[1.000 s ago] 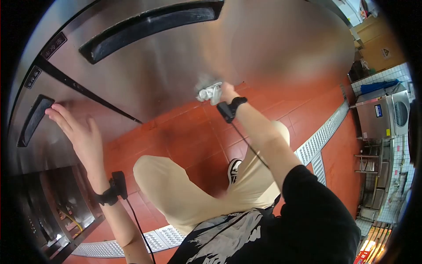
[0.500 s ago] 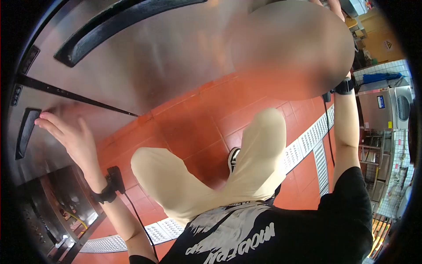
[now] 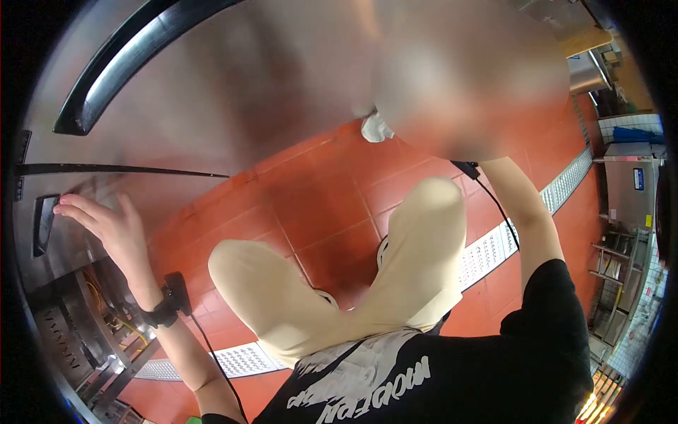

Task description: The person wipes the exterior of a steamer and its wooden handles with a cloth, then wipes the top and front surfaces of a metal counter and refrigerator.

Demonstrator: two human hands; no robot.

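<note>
My left hand (image 3: 106, 227) is at the left, thumb apart and fingers stretched out, with its fingertips at the edge of a black recessed handle (image 3: 45, 225) on a steel door. Nothing shows held in it. A black strap is round my left wrist. My right forearm (image 3: 521, 192) reaches up into a blurred patch that hides my right hand. A white cloth (image 3: 376, 128) shows at the left edge of that patch, against the steel surface's lower edge; what holds it, if anything, is hidden.
Steel panels (image 3: 233, 92) with a long curved black handle (image 3: 116, 63) fill the upper left. Below is a red tiled floor (image 3: 318, 191) with a metal drain grate (image 3: 487, 258). Kitchen equipment (image 3: 628, 184) stands at the right, and a steel rack at the lower left.
My right arm has come down and inward from the upper right. The white cloth now shows beside the blurred patch. My left hand stays at the handle while the view has shifted slightly.
</note>
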